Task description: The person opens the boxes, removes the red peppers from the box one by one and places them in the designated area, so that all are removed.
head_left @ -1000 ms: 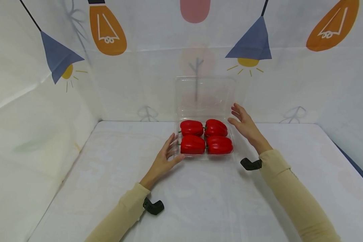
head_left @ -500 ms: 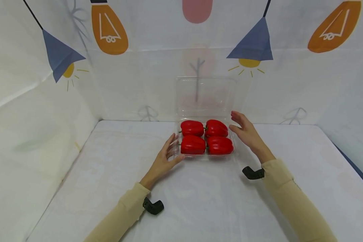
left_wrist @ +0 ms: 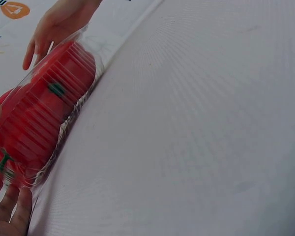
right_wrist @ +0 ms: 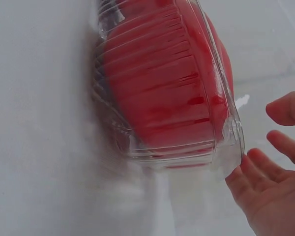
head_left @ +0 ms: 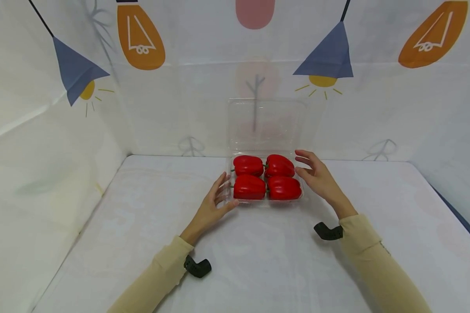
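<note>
A clear plastic clamshell box (head_left: 272,201) stands at the back of the table with its lid (head_left: 266,124) raised. Several red bell peppers (head_left: 249,187) with green stems lie in it in two rows. At the box's left front corner is my left hand (head_left: 208,212), fingers extended along the side and thumb at the front edge. My right hand (head_left: 320,181) is at the right side with fingers spread and slightly bent. In the right wrist view its fingertips (right_wrist: 236,179) come right at the box's rear corner, the thumb held apart from them.
A white cloth covers the table (head_left: 258,261). Behind it hangs a white backdrop (head_left: 203,95) printed with lamps and bulbs, close to the raised lid. Dark camera mounts (head_left: 197,267) sit on both wrists below the sleeves.
My right hand has come down from beside the raised lid toward the box's right edge. The left hand, the box and the peppers have stayed in place.
</note>
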The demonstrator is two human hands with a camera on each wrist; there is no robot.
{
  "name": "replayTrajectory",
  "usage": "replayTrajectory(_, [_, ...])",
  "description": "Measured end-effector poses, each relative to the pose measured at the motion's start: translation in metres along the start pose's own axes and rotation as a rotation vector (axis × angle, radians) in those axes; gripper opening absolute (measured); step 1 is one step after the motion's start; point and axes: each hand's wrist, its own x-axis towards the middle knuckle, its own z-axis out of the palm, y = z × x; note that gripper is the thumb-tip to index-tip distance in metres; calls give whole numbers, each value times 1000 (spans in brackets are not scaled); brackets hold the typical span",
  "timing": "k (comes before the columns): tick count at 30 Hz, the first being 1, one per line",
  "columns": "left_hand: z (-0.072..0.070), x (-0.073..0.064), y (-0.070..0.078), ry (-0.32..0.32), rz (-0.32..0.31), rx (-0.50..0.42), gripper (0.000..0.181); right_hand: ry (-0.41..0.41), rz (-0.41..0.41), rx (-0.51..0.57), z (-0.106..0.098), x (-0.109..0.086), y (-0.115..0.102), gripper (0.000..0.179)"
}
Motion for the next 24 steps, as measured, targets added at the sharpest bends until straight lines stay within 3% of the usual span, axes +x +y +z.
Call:
replayTrajectory(11, [0, 1, 0, -7, 5, -1, 84, 0, -37, -40, 3, -7, 0, 49])
replayTrajectory(19, [0, -1, 2, -8, 29, 18, 81, -20, -136, -95, 5, -11, 5, 38])
replayTrajectory(24, [-1, 1, 1, 12, 69, -16, 72, -16, -172, -108, 7, -13, 5, 36])
